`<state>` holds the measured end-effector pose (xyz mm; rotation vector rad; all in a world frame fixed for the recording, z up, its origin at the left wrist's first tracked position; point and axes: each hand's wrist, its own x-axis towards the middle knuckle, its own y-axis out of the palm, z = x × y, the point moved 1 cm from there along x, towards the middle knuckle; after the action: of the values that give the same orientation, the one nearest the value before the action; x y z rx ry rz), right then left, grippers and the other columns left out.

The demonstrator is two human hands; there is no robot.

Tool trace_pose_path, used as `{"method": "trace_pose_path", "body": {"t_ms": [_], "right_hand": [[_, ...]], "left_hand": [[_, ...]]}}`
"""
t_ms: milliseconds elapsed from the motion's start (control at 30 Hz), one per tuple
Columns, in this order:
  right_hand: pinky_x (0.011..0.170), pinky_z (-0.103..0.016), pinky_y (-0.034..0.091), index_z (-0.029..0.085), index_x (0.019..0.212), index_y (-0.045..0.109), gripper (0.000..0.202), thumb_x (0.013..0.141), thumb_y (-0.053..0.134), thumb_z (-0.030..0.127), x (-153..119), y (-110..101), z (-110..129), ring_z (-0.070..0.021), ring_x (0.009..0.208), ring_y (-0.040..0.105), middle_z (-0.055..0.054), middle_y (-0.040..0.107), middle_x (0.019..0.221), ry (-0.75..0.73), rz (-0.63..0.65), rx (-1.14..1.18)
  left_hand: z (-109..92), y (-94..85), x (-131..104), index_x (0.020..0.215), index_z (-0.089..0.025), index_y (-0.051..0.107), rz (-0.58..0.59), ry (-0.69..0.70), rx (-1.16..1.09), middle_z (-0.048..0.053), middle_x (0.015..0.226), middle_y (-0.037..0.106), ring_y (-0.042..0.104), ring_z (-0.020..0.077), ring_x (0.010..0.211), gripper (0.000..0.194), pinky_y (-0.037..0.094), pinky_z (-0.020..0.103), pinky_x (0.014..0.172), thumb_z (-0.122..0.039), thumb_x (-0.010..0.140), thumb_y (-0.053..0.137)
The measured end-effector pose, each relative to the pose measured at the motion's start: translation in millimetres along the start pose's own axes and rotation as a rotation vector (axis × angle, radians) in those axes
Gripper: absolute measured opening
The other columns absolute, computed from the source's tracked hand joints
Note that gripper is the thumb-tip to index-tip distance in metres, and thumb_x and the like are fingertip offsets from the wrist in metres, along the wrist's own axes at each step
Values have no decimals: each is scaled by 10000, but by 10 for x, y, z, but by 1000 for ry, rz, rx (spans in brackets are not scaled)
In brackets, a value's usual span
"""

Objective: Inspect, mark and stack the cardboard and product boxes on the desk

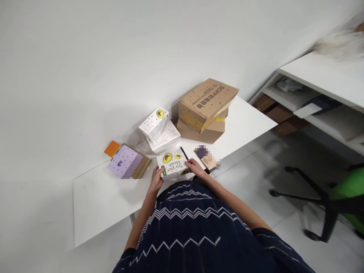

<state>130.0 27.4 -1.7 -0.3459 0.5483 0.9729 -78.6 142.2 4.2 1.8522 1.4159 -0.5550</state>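
A white carton point(172, 161) printed with avocados and the words "Super Meal" is between my hands at the near edge of the table. My left hand point(156, 179) grips its left side, thumb on the top face. On the right side, my right hand point(195, 167) holds the carton with its fingers curled at the edge. Just behind are two more white avocado cartons, an upper one point(155, 123) resting on a lower one point(167, 138). A dark flat item point(184, 152) shows partly from behind the held carton.
Brown cardboard boxes point(209, 100) are stacked at the back right of the white table point(99, 212). A purple box point(125, 161) and an orange card point(112, 148) lie left. A blurred-out picture item point(207, 158) lies right. A shelf unit point(313, 91) and wheeled chair point(324, 201) stand farther right.
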Motion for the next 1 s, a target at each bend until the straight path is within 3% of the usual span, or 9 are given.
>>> {"method": "trace_pose_path", "body": {"t_ms": [133, 200, 267, 367, 433, 500, 700, 833, 1000], "right_hand": [[649, -249, 490, 224, 906, 550, 398, 651, 729, 471, -20, 7, -91, -142, 776, 595, -2, 604, 943, -2, 58, 197], [663, -240, 490, 231, 942, 561, 392, 687, 714, 485, -4, -1, -108, -132, 772, 608, -2, 628, 964, -8, 80, 201], [687, -244, 500, 231, 978, 586, 342, 817, 597, 532, 48, -24, -101, -136, 785, 636, -22, 667, 985, -15, 87, 70], [772, -267, 506, 194, 1017, 629, 359, 969, 417, 478, 209, -82, -55, -172, 876, 679, -84, 703, 1039, -34, -15, -378], [863, -285, 481, 147, 1068, 641, 310, 967, 479, 392, 354, -109, -22, -221, 1016, 669, -145, 690, 1120, -39, -100, -600], [926, -312, 453, 102, 1133, 631, 321, 920, 584, 337, 499, -105, -7, -279, 1132, 630, -209, 652, 1200, -21, -132, -677], [905, -334, 471, 46, 1158, 639, 329, 863, 624, 191, 755, 24, -13, -326, 1148, 639, -282, 603, 1280, 26, -116, -784], [855, -292, 487, 66, 996, 691, 202, 819, 634, 146, 769, -3, 3, -303, 1088, 673, -237, 697, 1129, 41, -110, -736], [577, -219, 479, 106, 880, 642, 92, 857, 583, 173, 615, -121, 6, -177, 645, 687, -112, 722, 735, 79, -114, -523]], "left_hand": [[19, -47, -43, 1283, -229, 486, -5, 103, -1, 47, 960, 748, 730, 231, 840, 765, 566, 340, 738, -278, 622, 868], [7, -58, -64, 1282, -222, 495, 25, 176, -1, 55, 973, 746, 726, 237, 889, 774, 567, 349, 781, -296, 613, 876], [-25, -72, -78, 1288, -215, 497, 29, 235, 11, 73, 1005, 739, 718, 248, 936, 791, 565, 365, 815, -316, 605, 883], [-102, -101, -92, 1313, -218, 494, 17, 307, 82, 107, 1125, 707, 704, 260, 983, 810, 563, 386, 838, -348, 613, 880], [-167, -119, -103, 1345, -230, 487, 12, 363, 189, 128, 1236, 661, 692, 263, 1011, 808, 561, 397, 849, -372, 644, 862], [-236, -123, -125, 1358, -232, 496, -7, 434, 345, 144, 1330, 607, 669, 271, 1066, 775, 549, 406, 882, -382, 680, 838], [-454, 26, -257, 1298, -233, 591, -100, 717, 865, 109, 1367, 578, 535, 301, 1278, 609, 441, 438, 1067, -292, 718, 771], [-580, 241, -300, 1315, -229, 582, -109, 818, 1197, 104, 1347, 584, 536, 309, 1258, 609, 426, 455, 1081, -253, 726, 734], [-708, 538, -204, 1375, -213, 547, 16, 908, 1458, 114, 1393, 559, 493, 344, 1287, 696, 372, 466, 1109, -210, 706, 739]]}}
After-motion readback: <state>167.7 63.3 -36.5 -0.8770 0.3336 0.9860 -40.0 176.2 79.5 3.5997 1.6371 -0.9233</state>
